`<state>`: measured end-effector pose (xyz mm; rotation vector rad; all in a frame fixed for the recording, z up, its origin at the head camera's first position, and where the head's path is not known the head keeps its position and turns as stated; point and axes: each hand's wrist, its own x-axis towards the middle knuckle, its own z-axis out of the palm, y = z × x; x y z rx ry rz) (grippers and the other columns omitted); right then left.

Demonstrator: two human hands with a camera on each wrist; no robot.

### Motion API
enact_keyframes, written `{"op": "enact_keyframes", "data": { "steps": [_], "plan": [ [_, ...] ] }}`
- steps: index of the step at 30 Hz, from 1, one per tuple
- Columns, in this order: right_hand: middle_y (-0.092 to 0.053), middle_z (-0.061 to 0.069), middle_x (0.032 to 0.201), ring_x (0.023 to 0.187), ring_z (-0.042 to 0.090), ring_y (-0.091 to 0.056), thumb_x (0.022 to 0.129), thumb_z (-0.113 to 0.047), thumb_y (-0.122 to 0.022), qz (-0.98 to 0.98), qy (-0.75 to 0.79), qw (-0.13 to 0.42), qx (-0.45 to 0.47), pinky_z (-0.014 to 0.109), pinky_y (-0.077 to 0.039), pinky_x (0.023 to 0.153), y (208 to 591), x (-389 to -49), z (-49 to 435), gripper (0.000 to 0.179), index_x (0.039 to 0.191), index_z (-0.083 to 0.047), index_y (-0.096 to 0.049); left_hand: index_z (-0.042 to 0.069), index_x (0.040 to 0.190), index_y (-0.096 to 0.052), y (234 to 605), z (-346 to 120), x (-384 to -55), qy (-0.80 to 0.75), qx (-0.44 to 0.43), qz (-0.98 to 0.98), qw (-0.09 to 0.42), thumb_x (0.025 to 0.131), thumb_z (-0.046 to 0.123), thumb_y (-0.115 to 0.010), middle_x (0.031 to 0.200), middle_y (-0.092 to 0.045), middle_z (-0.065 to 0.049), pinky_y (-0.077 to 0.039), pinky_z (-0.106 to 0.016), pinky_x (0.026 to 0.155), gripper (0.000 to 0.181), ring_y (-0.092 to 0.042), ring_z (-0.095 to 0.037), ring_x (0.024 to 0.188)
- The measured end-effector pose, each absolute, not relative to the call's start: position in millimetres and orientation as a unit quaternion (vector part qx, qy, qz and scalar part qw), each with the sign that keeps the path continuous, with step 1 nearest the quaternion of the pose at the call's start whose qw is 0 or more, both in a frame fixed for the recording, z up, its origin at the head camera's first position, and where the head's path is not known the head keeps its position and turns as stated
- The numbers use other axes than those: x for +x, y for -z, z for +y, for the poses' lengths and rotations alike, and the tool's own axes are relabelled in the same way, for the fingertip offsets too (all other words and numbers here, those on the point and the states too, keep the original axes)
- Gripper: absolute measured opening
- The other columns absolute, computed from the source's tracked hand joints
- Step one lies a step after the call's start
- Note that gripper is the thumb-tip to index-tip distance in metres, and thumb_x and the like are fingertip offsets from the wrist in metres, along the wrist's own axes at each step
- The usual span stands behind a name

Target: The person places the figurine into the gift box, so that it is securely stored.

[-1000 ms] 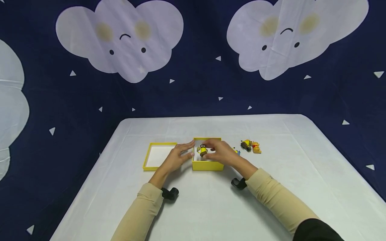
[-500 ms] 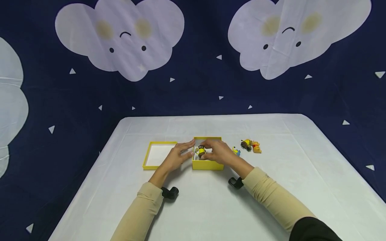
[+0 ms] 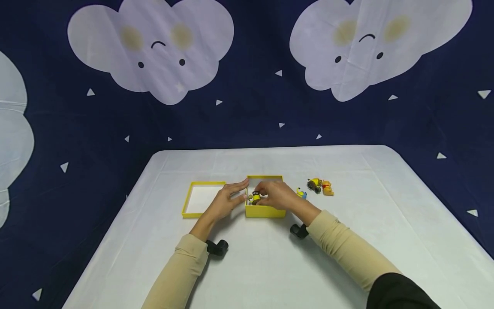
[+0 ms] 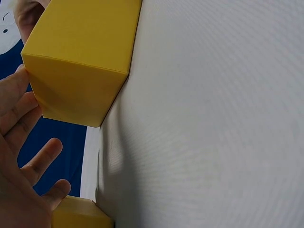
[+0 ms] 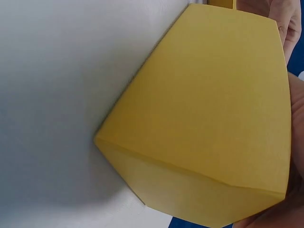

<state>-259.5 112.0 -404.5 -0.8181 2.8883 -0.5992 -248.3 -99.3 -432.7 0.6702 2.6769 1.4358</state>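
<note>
My right hand (image 3: 281, 195) reaches into the open yellow box (image 3: 265, 212) and pinches a small yellow-and-brown Minion figure (image 3: 256, 197) near the box's left wall. The figure looks upright; its lower part is partly hidden by the front wall. With its fingers fairly straight, my left hand (image 3: 225, 201) touches the left side of the box. In the left wrist view, the left fingertips (image 4: 19, 80) meet the yellow box (image 4: 85, 38), while other fingers spread apart. The right wrist view mostly holds the yellow box (image 5: 209, 104), which hides the right fingertips and the figure.
Left of the box lies a yellow-rimmed lid (image 3: 186, 201), its white inside facing up. To the right are a blue-and-yellow figure (image 3: 302, 194), a yellow-and-dark figure (image 3: 314, 185) and an orange bear figure (image 3: 327, 188). Everything stands on a white-covered table (image 3: 247, 266).
My right hand has moved slightly left and lower into the box, taking the Minion figure with it. The left hand has stayed at the box's left side.
</note>
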Motion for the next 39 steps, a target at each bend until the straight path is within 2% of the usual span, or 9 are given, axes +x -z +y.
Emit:
{"op": "enact_keyframes", "data": {
  "steps": [11, 17, 21, 28, 39],
  "plan": [
    [-0.071, -0.001, 0.099, 0.091, 0.012, -0.065, 0.082, -0.031, -0.073, 0.938, 0.131, 0.072, -0.311, 0.034, -0.053, 0.086, 403, -269, 109, 0.033, 0.108, -0.013, -0.066, 0.014, 0.137, -0.050, 434, -100, -249, -0.457, 0.214, 0.863, 0.019, 0.092, 0.024, -0.061, 0.147, -0.043, 0.009, -0.008, -0.049, 0.122, 0.047, -0.035, -0.024, 0.139],
    [-0.071, -0.002, 0.100, 0.092, 0.012, -0.065, 0.083, -0.029, -0.072, 0.939, 0.113, 0.091, -0.311, 0.035, -0.052, 0.089, 402, -273, 105, 0.030, 0.108, -0.014, -0.066, 0.016, 0.136, -0.051, 435, -100, -250, -0.453, 0.214, 0.865, 0.013, 0.092, 0.024, -0.061, 0.146, -0.044, 0.009, -0.011, -0.049, 0.121, 0.046, -0.036, -0.023, 0.138],
    [-0.071, -0.003, 0.098, 0.089, 0.012, -0.065, 0.083, -0.029, -0.073, 0.941, 0.108, 0.088, -0.309, 0.034, -0.053, 0.085, 402, -274, 104, 0.028, 0.107, -0.015, -0.067, 0.015, 0.135, -0.052, 434, -100, -249, -0.459, 0.211, 0.863, 0.008, 0.091, 0.022, -0.062, 0.146, -0.045, 0.008, -0.012, -0.048, 0.121, 0.046, -0.037, -0.023, 0.137],
    [-0.071, -0.004, 0.099, 0.091, 0.011, -0.065, 0.085, -0.029, -0.071, 0.942, 0.095, 0.090, -0.310, 0.033, -0.054, 0.085, 402, -274, 103, 0.026, 0.107, -0.016, -0.067, 0.014, 0.135, -0.052, 435, -100, -250, -0.465, 0.210, 0.860, 0.009, 0.092, 0.021, -0.062, 0.146, -0.045, 0.007, -0.009, -0.049, 0.122, 0.046, -0.035, -0.027, 0.139],
    [-0.072, -0.003, 0.101, 0.094, 0.012, -0.066, 0.085, -0.022, -0.070, 0.938, 0.097, 0.106, -0.316, 0.033, -0.053, 0.089, 402, -274, 105, 0.023, 0.107, -0.015, -0.067, 0.014, 0.135, -0.053, 437, -98, -252, -0.456, 0.211, 0.865, 0.007, 0.091, 0.023, -0.062, 0.145, -0.046, 0.009, -0.010, -0.048, 0.122, 0.045, -0.038, -0.021, 0.137]
  ]
}}
